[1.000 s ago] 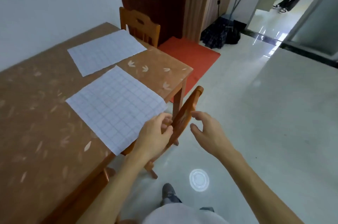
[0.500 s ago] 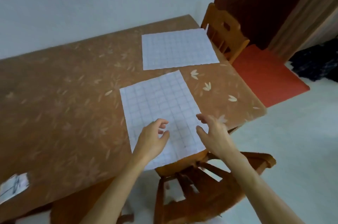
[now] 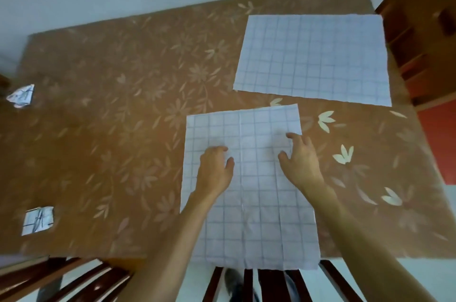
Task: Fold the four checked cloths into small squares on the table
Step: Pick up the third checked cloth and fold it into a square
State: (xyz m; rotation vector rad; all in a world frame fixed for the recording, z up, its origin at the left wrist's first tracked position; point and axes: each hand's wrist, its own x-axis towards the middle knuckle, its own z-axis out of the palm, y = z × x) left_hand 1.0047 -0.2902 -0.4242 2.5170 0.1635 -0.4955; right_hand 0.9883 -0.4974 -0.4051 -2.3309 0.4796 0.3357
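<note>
A white checked cloth [image 3: 256,215] lies flat at the table's near edge, its lower end hanging slightly over. My left hand [image 3: 216,171] rests over its left half, fingers apart, holding nothing. My right hand [image 3: 299,158] hovers over its right half near the right edge, fingers spread. A second checked cloth [image 3: 313,57] lies flat at the far right. Two small folded squares sit at the left: one [image 3: 37,220] near the front edge, another [image 3: 21,95] farther back.
The brown table [image 3: 118,109] has a flower-patterned cover and meets a pale wall at the back. Wooden chair backs show below the near edge [image 3: 246,282] and at the lower left [image 3: 61,277]. Another chair [image 3: 419,50] stands at the right end, over a red mat.
The view has swung from the floor and chair to straight over the table. Both hands have moved from the chair's back onto the near cloth. The two folded squares have come into view.
</note>
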